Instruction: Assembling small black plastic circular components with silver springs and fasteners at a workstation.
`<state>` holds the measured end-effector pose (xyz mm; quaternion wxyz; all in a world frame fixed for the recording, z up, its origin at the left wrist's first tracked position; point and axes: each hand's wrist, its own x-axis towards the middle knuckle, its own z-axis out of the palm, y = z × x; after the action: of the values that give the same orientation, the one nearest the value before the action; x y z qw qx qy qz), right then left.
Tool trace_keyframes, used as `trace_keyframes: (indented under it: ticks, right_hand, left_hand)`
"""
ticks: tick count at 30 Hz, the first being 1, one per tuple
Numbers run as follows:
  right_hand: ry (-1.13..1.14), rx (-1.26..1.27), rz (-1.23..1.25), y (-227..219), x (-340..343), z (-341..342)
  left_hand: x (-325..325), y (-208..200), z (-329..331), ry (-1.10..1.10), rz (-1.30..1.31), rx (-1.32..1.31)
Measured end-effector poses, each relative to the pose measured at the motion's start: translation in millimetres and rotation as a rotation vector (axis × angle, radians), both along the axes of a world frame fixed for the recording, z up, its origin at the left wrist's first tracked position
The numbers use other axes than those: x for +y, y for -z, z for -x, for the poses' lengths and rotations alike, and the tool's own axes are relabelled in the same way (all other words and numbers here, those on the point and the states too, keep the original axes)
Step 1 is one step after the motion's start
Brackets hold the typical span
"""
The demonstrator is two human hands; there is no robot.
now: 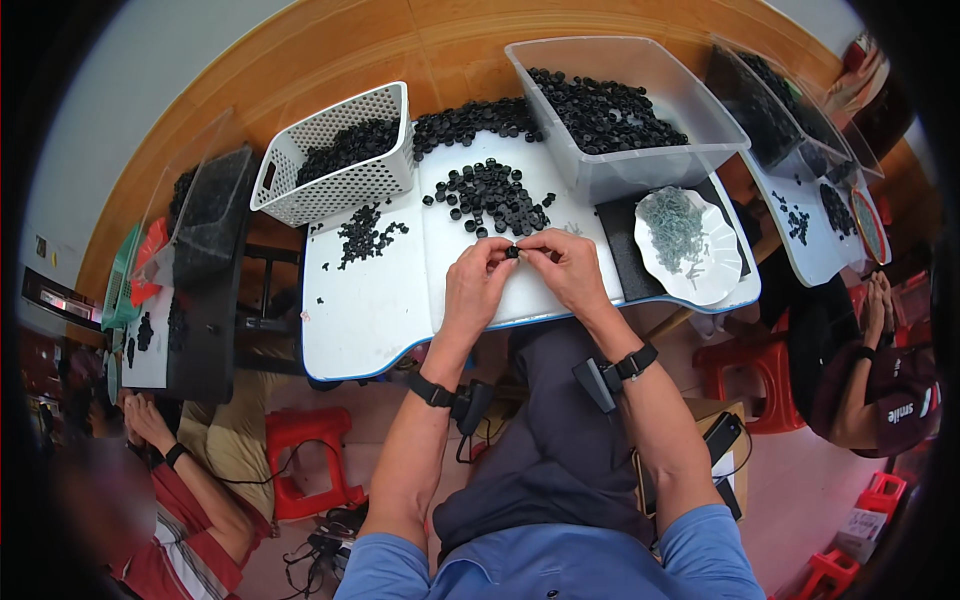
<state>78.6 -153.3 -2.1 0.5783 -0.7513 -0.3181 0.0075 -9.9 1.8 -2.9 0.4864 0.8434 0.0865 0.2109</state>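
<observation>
Over the front half of the white table, my left hand (pixel 474 288) and my right hand (pixel 567 272) meet fingertip to fingertip. Between them they pinch a small round black part (pixel 513 252); a tiny pale piece seems to stick up at its top, too small to make out. Just beyond my fingers lies a loose pile of black round caps (pixel 490 195). To the left, smaller black pieces (pixel 368 236) are scattered on the table. A white scalloped plate (pixel 722 262) on the right bears a heap of thin grey-green pieces (pixel 672 228).
A white perforated basket (pixel 300 205) and a clear plastic bin (pixel 640 165), both with black parts, stand at the back. More black parts (pixel 470 125) lie between them. Red stools (pixel 305 460) are on the floor. Co-workers sit on the left (pixel 200 500) and right (pixel 850 370).
</observation>
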Motion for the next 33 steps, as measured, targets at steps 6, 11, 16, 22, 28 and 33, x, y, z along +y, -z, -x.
trace_keyframes:
  ticks: [6, 11, 16, 22, 28, 33]
  right_hand:
    - [0.011, -0.109, -0.075, 5, 3, 0]
    - [0.022, -0.184, -0.057, 2, 4, 4]
    - [0.030, -0.230, -0.058, 1, 5, 5]
    - [0.030, -0.404, -0.023, -1, 4, 10]
    - [0.025, -0.520, 0.037, -1, 6, 13]
    - [0.046, -0.552, 0.007, -1, 7, 15]
  left_hand:
    - [-2, 0, 0, 0.008, -0.073, -0.047]
    - [-2, -1, 1, 0.008, -0.051, -0.056]
    - [-4, -1, 1, -0.003, -0.063, -0.068]
    - [-4, -1, 1, -0.015, -0.055, -0.056]
    - [1, -3, 5, -0.003, -0.056, -0.025]
    - [6, -8, 4, 0.062, 0.254, 0.095]
